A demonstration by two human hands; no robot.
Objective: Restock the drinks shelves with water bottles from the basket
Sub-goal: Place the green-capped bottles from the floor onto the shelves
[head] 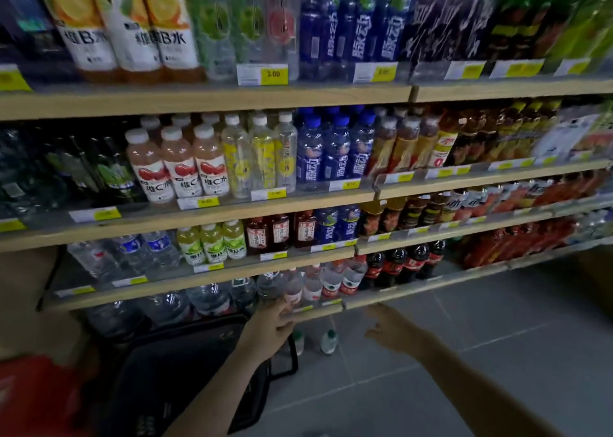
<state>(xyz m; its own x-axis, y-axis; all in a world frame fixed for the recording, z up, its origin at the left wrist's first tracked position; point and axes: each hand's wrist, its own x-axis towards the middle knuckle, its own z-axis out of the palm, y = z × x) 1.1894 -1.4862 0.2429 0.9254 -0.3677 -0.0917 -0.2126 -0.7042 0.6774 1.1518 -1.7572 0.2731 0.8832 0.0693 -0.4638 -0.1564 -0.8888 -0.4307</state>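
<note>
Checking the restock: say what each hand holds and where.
Left hand: fingers at the base of a red-labelled water bottle on the lowest shelf; whether it grips cannot be told. Right hand: open, holding nothing.

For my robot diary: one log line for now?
left hand: at clear water bottle on lowest shelf | right hand: open, empty | basket: below

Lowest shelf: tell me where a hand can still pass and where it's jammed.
Crowded: water bottles and cola bottles fill the lowest shelf edge to edge. Free: the grey floor right of the black basket, bordered by two bottles on the floor. The left hand reaches the shelf edge.
</note>
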